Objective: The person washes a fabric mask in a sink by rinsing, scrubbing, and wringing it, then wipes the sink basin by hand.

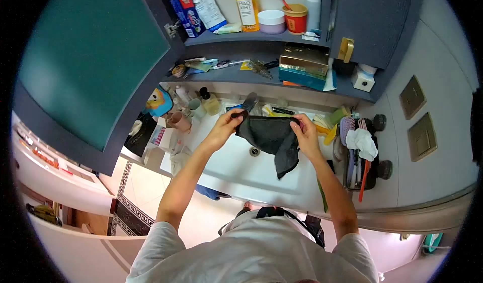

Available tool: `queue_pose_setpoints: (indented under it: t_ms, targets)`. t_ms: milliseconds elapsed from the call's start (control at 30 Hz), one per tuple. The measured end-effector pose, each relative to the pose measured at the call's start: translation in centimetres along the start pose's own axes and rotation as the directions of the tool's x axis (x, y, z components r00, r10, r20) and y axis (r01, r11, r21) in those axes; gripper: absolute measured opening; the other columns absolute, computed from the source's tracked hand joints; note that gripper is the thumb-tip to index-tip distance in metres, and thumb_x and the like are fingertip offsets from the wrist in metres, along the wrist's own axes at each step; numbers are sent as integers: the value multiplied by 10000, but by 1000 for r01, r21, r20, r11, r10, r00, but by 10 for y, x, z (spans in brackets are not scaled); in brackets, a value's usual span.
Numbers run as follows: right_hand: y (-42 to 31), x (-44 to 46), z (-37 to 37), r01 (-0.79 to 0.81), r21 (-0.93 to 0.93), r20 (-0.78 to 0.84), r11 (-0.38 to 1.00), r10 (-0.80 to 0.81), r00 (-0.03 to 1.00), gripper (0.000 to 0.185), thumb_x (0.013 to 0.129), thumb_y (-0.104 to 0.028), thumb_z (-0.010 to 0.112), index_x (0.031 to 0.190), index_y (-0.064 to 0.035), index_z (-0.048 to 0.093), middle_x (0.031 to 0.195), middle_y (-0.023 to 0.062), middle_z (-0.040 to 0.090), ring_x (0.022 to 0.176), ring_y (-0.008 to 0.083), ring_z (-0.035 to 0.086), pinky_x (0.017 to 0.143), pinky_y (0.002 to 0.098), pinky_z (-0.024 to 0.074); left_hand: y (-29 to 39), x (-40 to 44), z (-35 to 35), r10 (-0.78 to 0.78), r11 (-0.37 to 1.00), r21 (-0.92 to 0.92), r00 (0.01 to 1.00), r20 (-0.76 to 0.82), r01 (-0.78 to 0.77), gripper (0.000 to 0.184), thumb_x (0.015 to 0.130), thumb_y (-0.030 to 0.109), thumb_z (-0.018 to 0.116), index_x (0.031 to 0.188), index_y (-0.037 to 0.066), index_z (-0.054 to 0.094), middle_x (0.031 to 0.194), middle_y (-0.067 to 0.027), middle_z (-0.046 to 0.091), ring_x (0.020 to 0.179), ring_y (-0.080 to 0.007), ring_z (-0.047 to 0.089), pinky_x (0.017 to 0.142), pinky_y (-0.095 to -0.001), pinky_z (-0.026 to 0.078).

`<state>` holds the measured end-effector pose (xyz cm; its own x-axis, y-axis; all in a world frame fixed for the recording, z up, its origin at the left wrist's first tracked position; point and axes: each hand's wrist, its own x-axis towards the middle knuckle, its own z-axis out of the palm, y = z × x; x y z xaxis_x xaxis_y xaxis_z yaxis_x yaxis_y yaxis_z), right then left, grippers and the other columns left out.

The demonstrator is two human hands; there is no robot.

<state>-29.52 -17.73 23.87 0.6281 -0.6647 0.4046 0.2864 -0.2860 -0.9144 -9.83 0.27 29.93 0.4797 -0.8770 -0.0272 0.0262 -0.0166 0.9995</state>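
A dark grey cloth (266, 134) hangs stretched between my two hands above the white sink (216, 167), one corner drooping low on its right side. At the cloth's upper left corner, my left hand (228, 127) is closed on it. My right hand (306, 134) pinches the upper right edge, thumb in front. Behind and below the cloth the round drain (254, 152) shows in the basin.
Cups (179, 121) and bottles (209, 102) line the sink's back left. To the right stands a dark basket (371, 178) with brushes and a white crumpled cloth (361, 143). Above are cabinet shelves (251, 74) with boxes (303, 64); an open cabinet door (90, 57) juts out at left.
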Motion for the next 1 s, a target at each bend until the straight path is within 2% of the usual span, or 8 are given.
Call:
queue_pose_setpoints:
  t_ms: [233, 267, 333, 400, 667, 767, 900, 1000]
  targets:
    - [-72, 5, 21, 165, -45, -65, 985, -168, 984, 172, 804, 23, 584, 973, 3, 567, 857, 85, 609, 808, 174, 592, 751, 272, 460, 58, -27, -2, 431, 892, 214, 893, -132, -399, 218, 750, -38, 442, 927, 3, 563, 944, -47, 586, 902, -143, 531, 819, -284, 426]
    - [-53, 1, 19, 371, -275, -9, 887, -388, 922, 186, 789, -13, 602, 973, -2, 571, 872, 125, 619, 811, 255, 620, 746, 319, 474, 50, -28, -5, 386, 876, 349, 918, -88, -334, 198, 739, -38, 453, 893, 3, 571, 900, -56, 588, 867, -146, 539, 791, -288, 433]
    - [11, -14, 5, 323, -698, 330, 639, -113, 937, 198, 782, -78, 626, 965, -20, 578, 901, 165, 620, 822, 331, 616, 728, 379, 481, 12, -27, -22, 264, 780, 594, 964, -29, -196, 161, 718, -38, 474, 825, 2, 587, 811, -76, 593, 798, -152, 555, 735, -296, 447]
    - [33, -25, 0, 242, -754, 326, 611, 29, 945, 204, 781, -118, 632, 959, -31, 580, 914, 168, 620, 829, 348, 608, 719, 413, 476, -61, -15, -58, 222, 713, 686, 975, -30, -141, 202, 639, -87, 438, 702, 1, 609, 591, -97, 577, 560, -201, 536, 569, -318, 436]
    - [68, 0, -4, 327, -699, 361, 636, -82, 929, 199, 791, -49, 588, 986, -13, 597, 931, 173, 630, 852, 356, 607, 747, 408, 477, -49, -25, -78, 315, 661, 722, 949, -21, -204, 246, 619, -82, 469, 720, 24, 667, 675, -84, 659, 591, -161, 604, 558, -291, 457]
    - [45, 12, -8, 68, -647, 292, 760, 164, 942, 186, 785, -47, 587, 960, -36, 647, 933, 179, 646, 896, 350, 606, 777, 416, 473, -24, -34, -91, 8, 820, 572, 1000, 27, -22, 198, 709, -39, 580, 893, 15, 632, 815, -12, 625, 683, -81, 562, 619, -246, 458]
    - [-40, 9, 13, 40, -512, 202, 858, 75, 977, 185, 787, -60, 601, 960, 5, 604, 869, 176, 641, 798, 355, 600, 722, 382, 457, 3, -52, -73, 433, 662, 713, 894, -115, -229, 193, 756, 60, 662, 935, 15, 606, 812, -74, 631, 731, -174, 594, 670, -281, 465]
    - [-29, -10, 13, 337, -517, 127, 787, -319, 939, 175, 788, -31, 585, 960, -9, 612, 863, 173, 641, 816, 339, 590, 759, 374, 449, -35, -64, -60, 656, 501, 827, 735, -172, -254, 181, 776, 108, 648, 935, 39, 597, 783, -138, 632, 721, -295, 609, 695, -355, 472]
